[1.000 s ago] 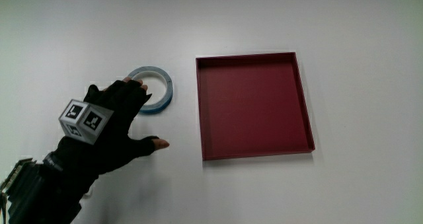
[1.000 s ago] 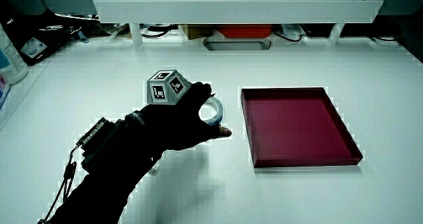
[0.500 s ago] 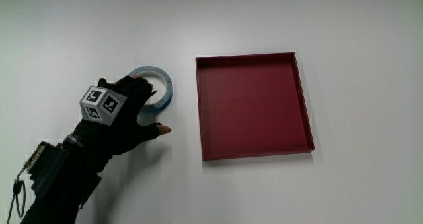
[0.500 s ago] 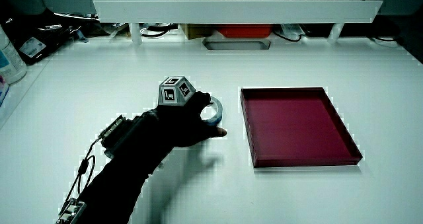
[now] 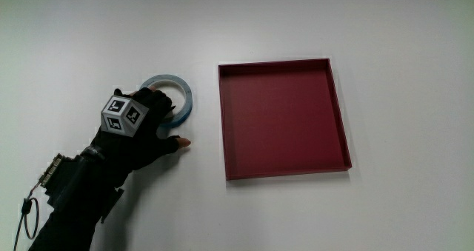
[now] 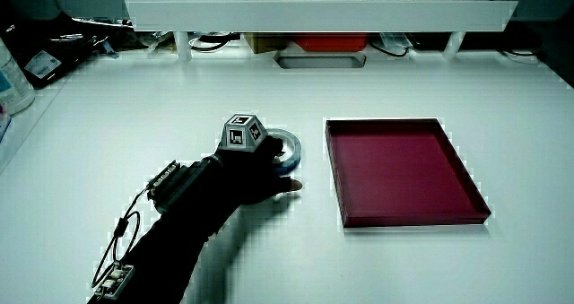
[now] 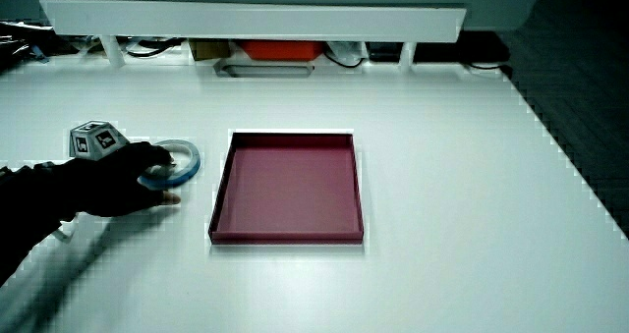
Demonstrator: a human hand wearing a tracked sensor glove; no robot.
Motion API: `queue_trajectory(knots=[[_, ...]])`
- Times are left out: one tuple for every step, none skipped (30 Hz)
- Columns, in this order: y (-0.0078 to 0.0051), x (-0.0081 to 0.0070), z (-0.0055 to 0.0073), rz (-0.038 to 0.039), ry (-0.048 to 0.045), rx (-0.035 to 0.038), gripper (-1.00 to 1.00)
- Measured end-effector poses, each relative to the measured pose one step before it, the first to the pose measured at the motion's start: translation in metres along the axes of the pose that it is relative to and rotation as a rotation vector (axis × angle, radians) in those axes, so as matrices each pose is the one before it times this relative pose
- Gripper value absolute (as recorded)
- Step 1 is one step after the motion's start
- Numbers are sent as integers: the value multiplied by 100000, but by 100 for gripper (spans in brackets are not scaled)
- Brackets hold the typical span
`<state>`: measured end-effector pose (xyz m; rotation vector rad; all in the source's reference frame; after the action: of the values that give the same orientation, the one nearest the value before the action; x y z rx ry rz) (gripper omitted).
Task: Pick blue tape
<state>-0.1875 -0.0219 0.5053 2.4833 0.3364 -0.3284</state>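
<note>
Grip [image 5: 144, 129] on blue tape [image 5: 180, 103], just beside red tray [image 5: 224, 125]

No readable text anywhere; only black-and-white marker patterns on the cube [image 5: 123, 115].

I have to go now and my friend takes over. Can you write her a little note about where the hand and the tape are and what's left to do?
Hand: resting on the blue tape, fingers over the part of the ring nearer the person; whether they have closed on it cannot be seen.
Blue tape: flat on the white table, beside the red tray, not touching it.
Red tray: nothing in it.
Done: the hand has reached the tape.
Left: grip the tape firmly and lift it off the table.
</note>
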Motion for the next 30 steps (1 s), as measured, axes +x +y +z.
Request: queue_trajectory(knots=[[-6, -7, -7, -724, 256, 659, 0], [4, 21, 3, 359, 211, 83, 0], [-85, 137, 147, -46, 378, 543, 0], [49, -62, -136, -181, -80, 66, 5], [7, 54, 44, -467, 1294, 530, 10], [145, -161, -213, -1478, -1202, 70, 14], [-108, 120, 160, 475, 1284, 476, 19], [110, -251, -236, -1051, -2078, 1355, 24], [-5, -25, 35, -262, 42, 838, 29], [-95, 112, 147, 256, 133, 1051, 33], [-54, 96, 102, -404, 1459, 1607, 38], [-96, 187, 220, -950, 1444, 906, 43], [-2, -76, -115, 122, -301, 503, 48], [-31, -70, -133, 889, -1263, 163, 52], [-114, 157, 126, -708, 907, 1582, 57], [17, -60, -160, -1231, 44, 1914, 62], [-35, 64, -20, -1197, 1151, 1204, 67], [-116, 183, 172, -637, 425, 1102, 71], [-67, 33, 15, 328, -200, 893, 76], [77, -246, -382, -54, -402, -253, 81], [-82, 107, 108, -446, 1040, 1487, 86], [-37, -20, 18, 122, -1369, 648, 90], [-91, 187, 270, 0, 1415, 156, 95], [58, -242, -317, -184, -1680, 961, 100], [-28, 29, 18, 217, -51, 162, 100], [-86, 165, 224, -556, 621, 413, 100], [-27, -82, -54, -241, -225, 1034, 100], [-50, -7, -26, -297, -79, 43, 100], [-16, -38, -58, 776, -1441, -605, 100], [-91, 130, 164, -1124, 1096, 1129, 100]])
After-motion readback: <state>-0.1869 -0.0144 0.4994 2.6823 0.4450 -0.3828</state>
